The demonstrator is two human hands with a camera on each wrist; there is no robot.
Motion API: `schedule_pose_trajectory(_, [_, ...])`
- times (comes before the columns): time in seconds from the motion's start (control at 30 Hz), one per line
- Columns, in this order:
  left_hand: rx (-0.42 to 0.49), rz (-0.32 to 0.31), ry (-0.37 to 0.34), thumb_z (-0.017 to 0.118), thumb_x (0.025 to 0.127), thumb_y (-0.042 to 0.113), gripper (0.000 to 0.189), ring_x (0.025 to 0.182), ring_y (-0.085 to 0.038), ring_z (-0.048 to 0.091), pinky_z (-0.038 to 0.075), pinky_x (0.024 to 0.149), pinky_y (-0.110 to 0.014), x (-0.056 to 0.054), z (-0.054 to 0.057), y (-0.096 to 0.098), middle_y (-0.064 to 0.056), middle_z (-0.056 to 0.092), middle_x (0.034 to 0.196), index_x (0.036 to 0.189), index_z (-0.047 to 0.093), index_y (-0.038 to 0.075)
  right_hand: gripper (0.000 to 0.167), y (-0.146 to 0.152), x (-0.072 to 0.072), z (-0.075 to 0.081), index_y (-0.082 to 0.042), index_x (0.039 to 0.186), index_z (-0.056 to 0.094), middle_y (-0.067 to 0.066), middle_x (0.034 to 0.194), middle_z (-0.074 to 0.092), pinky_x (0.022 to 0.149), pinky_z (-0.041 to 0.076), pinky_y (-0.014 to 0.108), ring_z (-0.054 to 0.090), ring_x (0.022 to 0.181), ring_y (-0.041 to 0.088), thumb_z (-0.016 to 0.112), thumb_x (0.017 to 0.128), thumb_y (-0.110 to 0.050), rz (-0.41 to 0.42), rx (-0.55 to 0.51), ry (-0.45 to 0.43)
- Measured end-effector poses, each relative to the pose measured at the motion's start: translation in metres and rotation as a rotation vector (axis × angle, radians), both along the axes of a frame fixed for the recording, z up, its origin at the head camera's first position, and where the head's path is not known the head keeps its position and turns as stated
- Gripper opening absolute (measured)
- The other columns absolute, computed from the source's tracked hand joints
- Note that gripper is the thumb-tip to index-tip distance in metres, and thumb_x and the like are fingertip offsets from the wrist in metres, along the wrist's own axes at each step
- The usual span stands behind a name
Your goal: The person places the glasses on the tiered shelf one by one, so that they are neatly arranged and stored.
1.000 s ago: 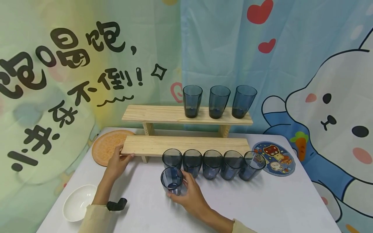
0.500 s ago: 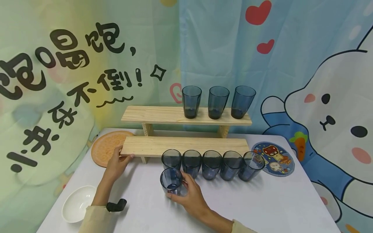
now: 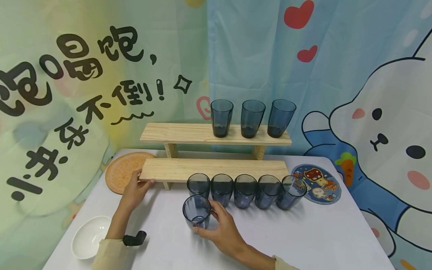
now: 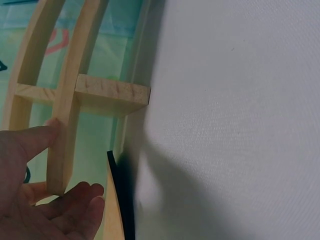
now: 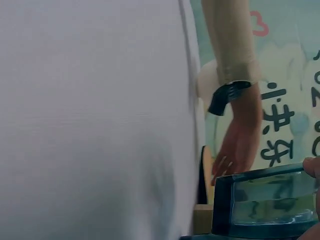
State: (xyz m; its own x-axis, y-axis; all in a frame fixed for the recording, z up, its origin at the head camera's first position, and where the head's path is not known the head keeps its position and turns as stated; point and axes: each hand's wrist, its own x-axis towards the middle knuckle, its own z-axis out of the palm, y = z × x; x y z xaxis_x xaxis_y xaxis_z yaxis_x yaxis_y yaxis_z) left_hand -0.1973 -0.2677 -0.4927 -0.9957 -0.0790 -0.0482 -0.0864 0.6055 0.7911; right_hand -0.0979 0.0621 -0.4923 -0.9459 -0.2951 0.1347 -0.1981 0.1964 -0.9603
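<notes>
In the head view my right hand [image 3: 224,230] holds a blue-tinted drinking glass [image 3: 195,213], thumb low on its near side and fingers round the right. The glass is upright, just in front of the leftmost glass in a row of several matching glasses [image 3: 245,191]. My left hand [image 3: 135,191] grips the left end of a wooden two-tier shelf's lower board [image 3: 212,168]. Seen from the left wrist, the thumb lies on one face of the board [image 4: 62,145], with the fingers around its end. Three more glasses [image 3: 253,118] stand on the upper board [image 3: 179,132].
An orange round mat [image 3: 123,172] lies left of the shelf. A blue cartoon mat [image 3: 318,183] is at the right, behind the last glass of the row. Near the left table edge sits a white bowl [image 3: 89,238]. Printed curtains hang behind the white table [image 3: 303,240].
My right hand has shifted the glass slightly left and toward me, away from the row. The left hand keeps its grip on the board, and the other glasses stay put.
</notes>
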Motion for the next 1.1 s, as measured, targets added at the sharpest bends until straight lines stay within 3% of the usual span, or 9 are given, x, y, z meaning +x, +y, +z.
schedule_pose_trajectory(0.27, [0.009, 0.001, -0.004, 0.063, 0.109, 0.028, 0.074, 0.14, -0.051, 0.052, 0.045, 0.113, -0.061, 0.0, 0.001, 0.0, -0.039, 0.043, 0.155, 0.162, 0.022, -0.001, 0.078, 0.006, -0.001, 0.046, -0.017, 0.151, 0.052, 0.002, 0.146, 0.056, 0.122, 0.039, 0.036, 0.057, 0.137, 0.02, 0.092, 0.085, -0.026, 0.066, -0.046, -0.021])
schedule_pose_trajectory(0.53, [-0.003, 0.007, 0.042, 0.065, 0.107, 0.027, 0.072, 0.134, -0.051, 0.057, 0.049, 0.108, -0.06, -0.001, -0.001, -0.001, -0.039, 0.049, 0.149, 0.16, 0.025, -0.001, 0.079, 0.01, -0.022, 0.1, -0.02, 0.153, 0.051, 0.0, 0.147, 0.057, 0.117, 0.045, 0.03, 0.058, 0.138, 0.017, 0.092, 0.085, -0.023, 0.072, -0.032, 0.048])
schedule_pose_trajectory(0.83, [-0.001, -0.004, 0.035, 0.065, 0.108, 0.028, 0.072, 0.135, -0.052, 0.056, 0.048, 0.11, -0.062, 0.0, 0.0, -0.002, -0.041, 0.048, 0.149, 0.159, 0.025, -0.003, 0.068, 0.004, -0.075, 0.145, -0.015, 0.151, 0.051, 0.003, 0.147, 0.057, 0.122, 0.04, 0.029, 0.055, 0.141, 0.018, 0.084, 0.093, -0.022, 0.068, -0.066, 0.175])
schedule_pose_trajectory(1.1, [0.02, -0.01, 0.029, 0.065, 0.107, 0.027, 0.072, 0.137, -0.051, 0.055, 0.047, 0.112, -0.06, -0.001, 0.0, -0.002, -0.04, 0.046, 0.151, 0.16, 0.024, -0.001, 0.065, -0.009, -0.13, 0.167, -0.006, 0.148, 0.051, 0.008, 0.143, 0.057, 0.121, 0.04, 0.028, 0.056, 0.137, 0.021, 0.083, 0.094, -0.023, -0.008, -0.083, 0.243])
